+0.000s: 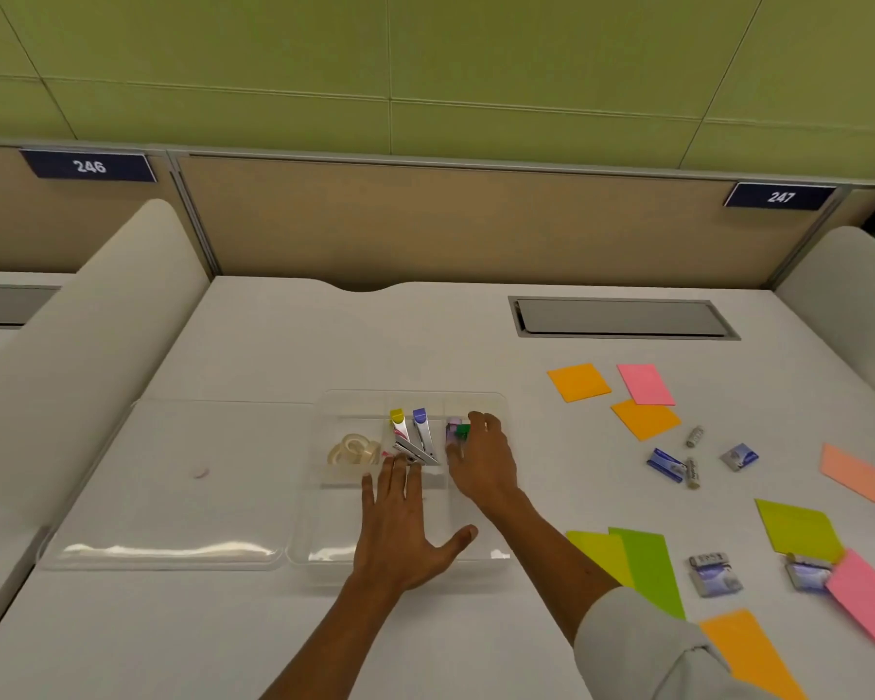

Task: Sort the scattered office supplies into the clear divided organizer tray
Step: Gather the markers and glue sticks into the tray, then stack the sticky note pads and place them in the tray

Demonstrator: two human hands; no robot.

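The clear divided organizer tray (324, 558) lies in the middle of the white desk. Its back left compartment holds clear tape rolls (353, 449). The back middle one holds a yellow-capped stapler (398, 425) and a purple-capped stapler (422, 426). My left hand (406, 527) rests flat, fingers spread, over the tray's front middle. My right hand (483, 459) reaches into the back right compartment, fingers closed around a small green item (463, 430) beside a purple item (452, 429). Staple boxes (665, 463), glue sticks (693, 472) and coloured sticky notes (645, 419) lie scattered to the right.
A clear tray lid (173, 497) lies flat left of the organizer. A metal cable hatch (622, 318) is set into the desk at the back right. More staple boxes (716, 573) and sticky notes (799, 530) sit near the front right. Padded dividers flank the desk.
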